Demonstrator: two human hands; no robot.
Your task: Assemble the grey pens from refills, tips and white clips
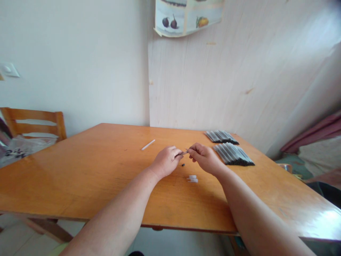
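Fingertips of the left hand (167, 160) and right hand (204, 156) were pinched narrow around a slim piece (185, 153), held between them over the wooden table (93, 170). From it, a small black part (183, 165) lay near six o'clock, whitish pieces (193, 180) farther that way, a white stick (148, 144) toward ten, and black-ended tubes (233, 153) at three.

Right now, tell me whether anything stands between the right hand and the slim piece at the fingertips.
Nothing visible does: the right hand and left hand pinch the slim piece from either end. The small black piece and whitish pieces lie nearer the camera on the table, outside that gap.
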